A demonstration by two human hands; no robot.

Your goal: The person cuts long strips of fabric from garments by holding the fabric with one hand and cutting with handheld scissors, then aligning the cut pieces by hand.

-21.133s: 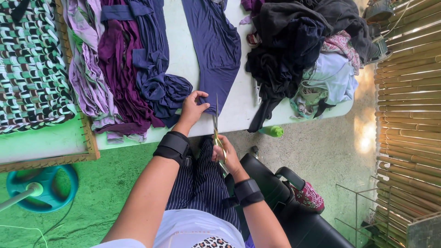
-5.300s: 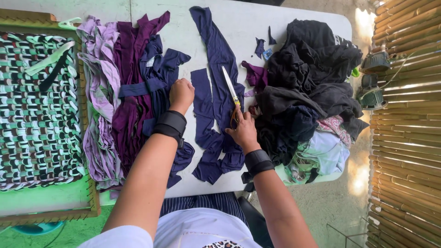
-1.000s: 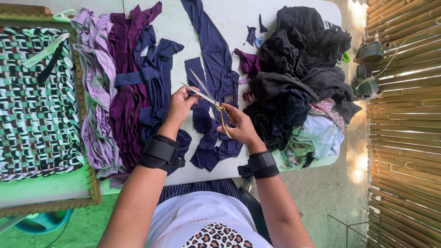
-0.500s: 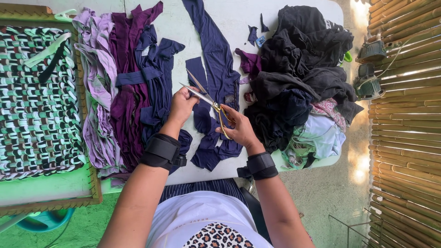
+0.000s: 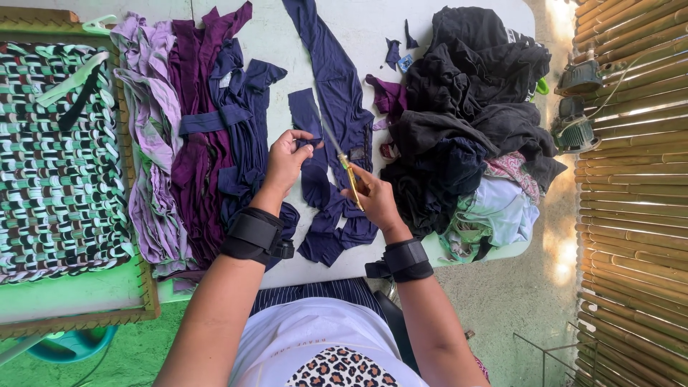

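Two hands at work over a white worktop (image 5: 287,50): left hand (image 5: 287,159) pinched shut on the end of a navy fabric strip (image 5: 307,125), right hand (image 5: 373,201) closed around the gold handles of a pair of scissors (image 5: 342,161), blades drawn together and pointing away from the body, just beside the pinched cloth. Long navy fabric piece (image 5: 333,79) lying lengthwise up the worktop, touching the scissors' far side, apparently the stock being cut. Judged well under way: sorted strips in lilac (image 5: 147,143), dark purple (image 5: 193,129) and navy (image 5: 244,115) already laid side by side to the left, more cut navy strips (image 5: 333,229) bunched near the front edge. Plenty apparently left: dark heap of uncut garments (image 5: 473,107) piled to the right, pale and patterned pieces beneath it. Woven mat on a wooden frame (image 5: 61,158) at far left, cut off by the picture's edge. Blade tips hard to make out against the navy cloth; whether fabric sits between them cannot be told. Small scraps (image 5: 393,50) scattered near the heap.
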